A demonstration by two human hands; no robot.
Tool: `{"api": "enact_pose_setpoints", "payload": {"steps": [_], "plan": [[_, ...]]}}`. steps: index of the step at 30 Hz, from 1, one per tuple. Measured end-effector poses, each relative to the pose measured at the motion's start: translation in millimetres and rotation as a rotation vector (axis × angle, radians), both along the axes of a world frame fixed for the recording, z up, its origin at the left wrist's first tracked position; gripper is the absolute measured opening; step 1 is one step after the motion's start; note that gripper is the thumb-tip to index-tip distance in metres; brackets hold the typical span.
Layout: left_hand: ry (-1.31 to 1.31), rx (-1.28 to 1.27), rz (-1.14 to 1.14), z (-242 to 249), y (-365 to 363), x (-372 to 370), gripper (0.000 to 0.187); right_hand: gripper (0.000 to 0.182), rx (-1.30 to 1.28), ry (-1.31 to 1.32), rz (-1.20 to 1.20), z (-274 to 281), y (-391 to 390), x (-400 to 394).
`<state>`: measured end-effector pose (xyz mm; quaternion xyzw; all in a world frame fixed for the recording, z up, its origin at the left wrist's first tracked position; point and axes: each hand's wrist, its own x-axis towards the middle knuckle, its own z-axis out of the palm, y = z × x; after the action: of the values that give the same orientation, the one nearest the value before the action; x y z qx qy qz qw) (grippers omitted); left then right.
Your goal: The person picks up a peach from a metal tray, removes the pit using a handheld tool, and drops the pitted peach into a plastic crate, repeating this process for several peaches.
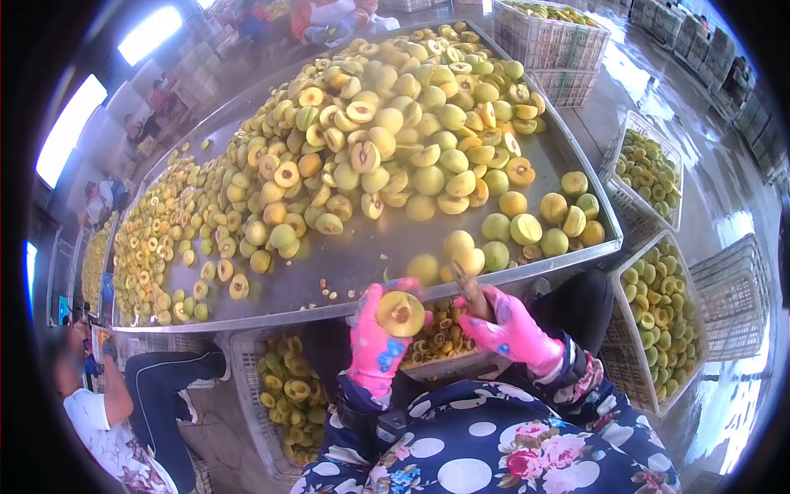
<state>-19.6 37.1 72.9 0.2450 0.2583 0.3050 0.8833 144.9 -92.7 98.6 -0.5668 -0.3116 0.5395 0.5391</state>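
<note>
My left hand (376,342), in a pink patterned glove, is closed around a halved yellow peach (401,314). The cut face is turned up and shows a brown, rough pit hollow. My right hand (512,329), gloved the same way, grips a short brown hand tool (470,290) whose narrow end points up toward the table edge. The exact kind of tool is not clear. Both hands are just in front of the metal table (329,288), above a crate of pits and scraps (442,336). Whole-looking peaches (463,252) lie on the table beyond the tool.
A large heap of cut peaches (362,140) covers much of the table. Crates of peach halves stand at my left (247,387) and right (638,387), with another crate (629,193) farther right. A seated person (123,412) is at far left. The floor at right looks wet.
</note>
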Motion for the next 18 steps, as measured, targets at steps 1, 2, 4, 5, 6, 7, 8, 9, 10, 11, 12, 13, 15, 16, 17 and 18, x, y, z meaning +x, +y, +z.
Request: {"api": "enact_pose_setpoints", "payload": {"steps": [1,2,4,5,6,7,8,9,10,11,12,13,15,16,17,18], "plan": [[0.048,0.051,0.015,3,-9,0,0.043,0.031,0.025,-0.046,0.019,3,6,-3],[0.019,0.071,-0.013,6,-14,0,0.038,0.031,0.052,-0.092,0.038,4,13,-7],[0.159,0.205,0.036,0,-23,-2,0.035,0.031,0.122,-0.117,0.057,5,23,-16],[0.230,0.272,0.059,-5,-28,-4,0.033,0.030,0.156,-0.174,0.054,1,25,-21],[0.464,0.804,0.109,-10,-34,-6,0.029,0.029,0.190,-0.232,0.051,-5,28,-25],[0.533,0.906,0.130,-13,-36,-8,0.029,0.028,0.224,-0.290,0.048,-11,29,-27],[0.603,1.008,0.150,-14,-37,-10,0.028,0.030,0.166,-0.362,0.080,-13,30,-26],[0.574,0.915,0.172,-13,-38,-9,0.028,0.028,0.164,-0.420,0.083,-12,29,-27],[0.543,0.823,0.198,-10,-40,-7,0.027,0.026,0.162,-0.478,0.086,-11,29,-30],[0.411,0.535,0.219,-6,-42,-3,0.026,0.024,0.158,-0.535,0.088,-11,29,-32],[0.279,0.247,0.234,-3,-44,0,0.026,0.024,0.161,-0.466,0.091,-11,27,-33],[0.282,0.244,0.242,-5,-45,0,0.025,0.023,0.165,-0.400,0.095,-11,27,-33],[0.289,0.238,0.258,-10,-45,1,0.022,0.022,0.153,-0.342,0.102,-12,26,-34],[0.299,0.226,0.270,-15,-45,1,0.022,0.022,0.138,-0.351,0.108,-15,27,-34],[0.309,0.215,0.283,-19,-44,1,0.021,0.022,0.124,-0.359,0.113,-18,28,-33],[0.321,0.204,0.297,-22,-44,1,0.021,0.019,0.126,-0.298,0.130,-22,30,-32]]}}
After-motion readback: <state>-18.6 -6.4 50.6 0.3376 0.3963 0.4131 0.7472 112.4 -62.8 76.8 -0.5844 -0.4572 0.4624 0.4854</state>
